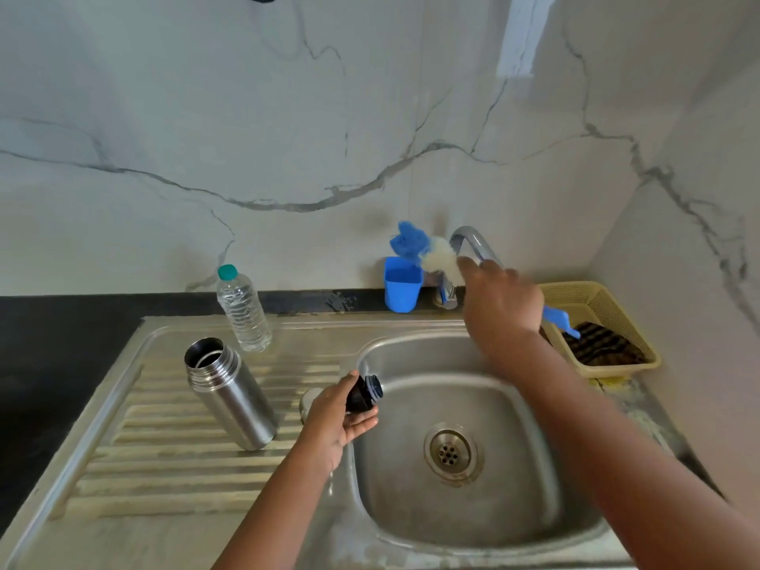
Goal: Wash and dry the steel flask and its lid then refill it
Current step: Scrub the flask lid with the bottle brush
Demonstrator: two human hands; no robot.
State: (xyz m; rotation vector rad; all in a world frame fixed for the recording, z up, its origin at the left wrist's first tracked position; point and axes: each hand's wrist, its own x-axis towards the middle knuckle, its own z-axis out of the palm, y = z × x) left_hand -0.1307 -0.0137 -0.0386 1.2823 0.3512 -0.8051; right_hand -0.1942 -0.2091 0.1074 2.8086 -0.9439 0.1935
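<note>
We see our left hand (335,417) held over the near-left rim of the sink basin (514,508), its fingers and thumb curled round the flask's black lid (364,393). The lid lies on its side in that grip, its narrow stopper end pointing right and a little away from us, out over the basin. Just behind our left hand, on the ribbed drainboard (164,466), a small round steel cap (309,399) is partly hidden by the hand.

To the left of our left hand stands the steel flask (232,399), upright on the drainboard with its open mouth up; through the wide lens its long axis appears to lean up and to the left. Beyond it, further from us, a clear plastic water bottle (243,310) with a teal cap stands upright too.

Our right hand (499,302) is raised over the far side of the basin, gripping a blue-handled bottle brush (427,250). The brush's long axis runs from lower right to upper left: the handle's tail pokes out on the right of the hand, over a yellow basket (641,322) that holds a dark striped cloth (604,347), and the white and blue bristle head points up-left, blurred. Just behind that hand curves the steel tap (473,240). Left of the hand, below the bristles, a blue cup (402,288) sits against the marble wall.
</note>
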